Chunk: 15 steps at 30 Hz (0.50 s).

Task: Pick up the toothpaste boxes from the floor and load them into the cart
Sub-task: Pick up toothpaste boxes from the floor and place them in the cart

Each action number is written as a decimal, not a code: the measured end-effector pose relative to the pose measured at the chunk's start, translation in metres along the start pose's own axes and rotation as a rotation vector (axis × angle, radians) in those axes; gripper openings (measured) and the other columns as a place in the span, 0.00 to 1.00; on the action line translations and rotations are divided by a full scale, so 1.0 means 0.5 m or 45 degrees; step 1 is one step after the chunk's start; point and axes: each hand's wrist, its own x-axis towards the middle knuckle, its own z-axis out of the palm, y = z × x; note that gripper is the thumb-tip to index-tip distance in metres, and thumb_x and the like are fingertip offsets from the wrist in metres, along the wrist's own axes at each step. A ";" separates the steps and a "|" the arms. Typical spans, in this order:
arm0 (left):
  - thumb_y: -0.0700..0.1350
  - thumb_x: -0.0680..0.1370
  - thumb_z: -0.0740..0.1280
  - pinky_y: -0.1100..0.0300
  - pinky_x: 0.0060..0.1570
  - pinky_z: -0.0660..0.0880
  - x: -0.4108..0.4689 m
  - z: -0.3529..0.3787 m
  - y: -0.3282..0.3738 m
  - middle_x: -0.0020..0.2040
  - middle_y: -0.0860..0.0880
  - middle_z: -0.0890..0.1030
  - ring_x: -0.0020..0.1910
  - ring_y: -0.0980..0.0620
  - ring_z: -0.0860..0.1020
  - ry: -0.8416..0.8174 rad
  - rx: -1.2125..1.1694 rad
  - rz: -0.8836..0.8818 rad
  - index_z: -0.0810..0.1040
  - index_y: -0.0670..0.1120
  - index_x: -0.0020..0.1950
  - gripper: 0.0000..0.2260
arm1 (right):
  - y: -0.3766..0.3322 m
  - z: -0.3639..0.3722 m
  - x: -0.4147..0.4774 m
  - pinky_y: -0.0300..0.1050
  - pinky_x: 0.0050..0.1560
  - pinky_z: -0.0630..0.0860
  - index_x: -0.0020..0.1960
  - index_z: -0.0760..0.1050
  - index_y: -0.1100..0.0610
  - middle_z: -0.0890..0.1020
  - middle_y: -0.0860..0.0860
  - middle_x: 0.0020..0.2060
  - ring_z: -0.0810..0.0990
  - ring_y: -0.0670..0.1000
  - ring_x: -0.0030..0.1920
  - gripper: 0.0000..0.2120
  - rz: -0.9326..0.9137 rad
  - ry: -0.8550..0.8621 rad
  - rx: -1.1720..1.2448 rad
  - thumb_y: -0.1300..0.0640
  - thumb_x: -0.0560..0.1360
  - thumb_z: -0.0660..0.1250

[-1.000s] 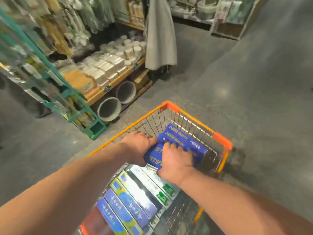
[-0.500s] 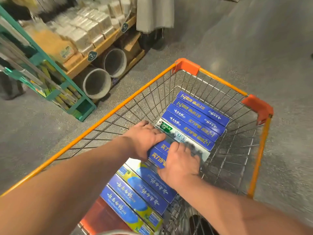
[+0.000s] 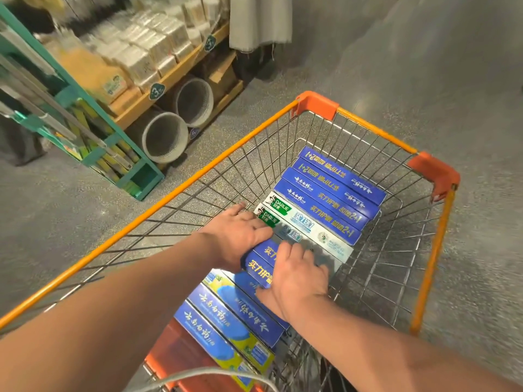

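Both hands were down inside the cart, w/ a blue pair of toothpaste boxes clamped between them. My left hand was wrapped over the left end of that pair, fingers reaching across the top onto the green label of the nearest white box; thumb hidden, so can't say where it sat. My right hand covered the right part of the pair, fingers curled over the top, thumb tucked along the near edge. The pair lay low in the basket, approx. mid-cart, touching the white boxes on the far side; couldn't tell if it was resting on the wire bottom or not.

Beyond the two white boxes, a row of blue boxes lay flat side by side, up to the front wall of the cart. On the near side, blue-and-yellow boxes lay packed at a diff. angle, one partly under my right wrist.

Cart stood on grey speckled floor. To the left: a wooden shelf w/ wrapped packs, two round tubs lying on their sides beneath it, a green rack and a grey cloth hanging at the top.
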 end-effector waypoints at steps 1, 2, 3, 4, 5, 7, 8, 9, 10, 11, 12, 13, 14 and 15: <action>0.59 0.72 0.71 0.43 0.79 0.48 -0.001 0.001 0.001 0.69 0.54 0.73 0.71 0.47 0.68 -0.002 0.014 -0.008 0.63 0.57 0.74 0.33 | -0.001 0.000 0.001 0.54 0.54 0.71 0.67 0.55 0.55 0.69 0.54 0.65 0.70 0.55 0.65 0.44 0.000 -0.007 -0.005 0.28 0.68 0.69; 0.59 0.72 0.72 0.43 0.79 0.47 -0.002 0.001 0.003 0.69 0.54 0.72 0.72 0.47 0.67 -0.005 0.025 -0.016 0.63 0.57 0.74 0.34 | -0.001 0.000 0.001 0.55 0.54 0.71 0.70 0.54 0.55 0.69 0.54 0.66 0.70 0.55 0.66 0.46 0.000 -0.011 -0.004 0.27 0.68 0.69; 0.60 0.71 0.72 0.43 0.79 0.47 -0.002 0.000 0.005 0.70 0.54 0.72 0.72 0.47 0.67 -0.013 0.035 -0.023 0.62 0.57 0.75 0.35 | 0.000 0.000 0.001 0.55 0.55 0.71 0.72 0.53 0.56 0.68 0.54 0.67 0.69 0.55 0.67 0.48 0.002 -0.014 -0.001 0.27 0.68 0.68; 0.60 0.70 0.73 0.43 0.79 0.47 -0.003 0.000 0.006 0.71 0.53 0.71 0.73 0.47 0.66 -0.024 0.048 -0.030 0.61 0.57 0.75 0.37 | 0.001 -0.001 0.001 0.56 0.57 0.71 0.74 0.51 0.56 0.68 0.54 0.69 0.68 0.55 0.68 0.50 0.004 -0.017 0.002 0.27 0.69 0.68; 0.61 0.69 0.75 0.43 0.79 0.46 -0.004 0.000 0.008 0.72 0.53 0.70 0.73 0.47 0.65 -0.042 0.060 -0.036 0.60 0.56 0.76 0.39 | 0.002 -0.001 0.000 0.56 0.59 0.70 0.75 0.50 0.56 0.67 0.54 0.70 0.68 0.55 0.70 0.51 0.008 -0.016 0.006 0.27 0.69 0.68; 0.65 0.66 0.76 0.42 0.79 0.45 -0.005 0.000 0.011 0.74 0.52 0.67 0.75 0.47 0.63 -0.074 0.074 -0.044 0.58 0.56 0.77 0.46 | 0.006 -0.004 -0.002 0.56 0.63 0.68 0.77 0.48 0.56 0.66 0.54 0.72 0.66 0.55 0.72 0.53 0.017 -0.004 0.009 0.26 0.68 0.68; 0.67 0.65 0.76 0.41 0.79 0.44 -0.005 0.000 0.013 0.75 0.52 0.66 0.76 0.47 0.61 -0.075 0.077 -0.047 0.57 0.56 0.78 0.48 | 0.007 -0.004 -0.001 0.56 0.65 0.67 0.78 0.47 0.56 0.65 0.54 0.73 0.65 0.55 0.72 0.54 0.016 0.005 0.002 0.26 0.68 0.67; 0.69 0.64 0.76 0.41 0.79 0.44 -0.005 0.000 0.014 0.75 0.52 0.65 0.77 0.47 0.61 -0.065 0.078 -0.046 0.57 0.56 0.79 0.50 | 0.009 -0.005 0.000 0.57 0.66 0.66 0.79 0.47 0.56 0.65 0.54 0.73 0.65 0.55 0.72 0.55 0.011 0.012 -0.007 0.26 0.68 0.67; 0.69 0.63 0.75 0.40 0.79 0.44 -0.005 0.000 0.016 0.75 0.53 0.65 0.76 0.47 0.61 -0.047 0.079 -0.046 0.58 0.56 0.79 0.50 | 0.010 -0.006 0.001 0.56 0.66 0.66 0.79 0.47 0.56 0.65 0.53 0.73 0.65 0.55 0.73 0.56 0.008 0.018 -0.017 0.25 0.68 0.68; 0.69 0.63 0.75 0.40 0.79 0.45 -0.005 -0.002 0.017 0.74 0.53 0.66 0.76 0.47 0.62 -0.029 0.079 -0.043 0.59 0.55 0.78 0.49 | 0.012 -0.006 0.002 0.56 0.66 0.66 0.79 0.47 0.56 0.65 0.53 0.73 0.65 0.55 0.73 0.56 0.009 0.022 -0.021 0.25 0.67 0.68; 0.69 0.63 0.75 0.40 0.79 0.45 -0.004 -0.002 0.019 0.74 0.53 0.67 0.76 0.47 0.62 -0.023 0.081 -0.043 0.59 0.55 0.78 0.49 | 0.013 -0.006 0.003 0.56 0.67 0.66 0.79 0.47 0.56 0.65 0.53 0.73 0.65 0.54 0.73 0.56 0.009 0.029 -0.024 0.25 0.67 0.68; 0.68 0.63 0.75 0.41 0.79 0.45 -0.004 -0.002 0.022 0.74 0.52 0.67 0.76 0.47 0.62 -0.025 0.078 -0.046 0.59 0.55 0.78 0.49 | 0.014 -0.007 0.003 0.56 0.67 0.65 0.79 0.47 0.56 0.65 0.53 0.73 0.64 0.54 0.73 0.56 0.007 0.032 -0.025 0.25 0.67 0.68; 0.68 0.64 0.75 0.41 0.79 0.45 -0.004 -0.003 0.025 0.74 0.52 0.67 0.76 0.47 0.62 -0.029 0.077 -0.051 0.60 0.55 0.79 0.49 | 0.015 -0.006 0.003 0.56 0.67 0.65 0.79 0.47 0.56 0.65 0.53 0.73 0.64 0.54 0.73 0.56 0.004 0.032 -0.025 0.25 0.67 0.68; 0.68 0.64 0.75 0.41 0.78 0.45 -0.004 -0.005 0.028 0.74 0.52 0.67 0.76 0.47 0.62 -0.034 0.072 -0.048 0.59 0.55 0.79 0.49 | 0.015 -0.007 0.002 0.56 0.67 0.66 0.79 0.48 0.56 0.66 0.53 0.73 0.65 0.55 0.73 0.56 -0.003 0.028 -0.017 0.26 0.67 0.69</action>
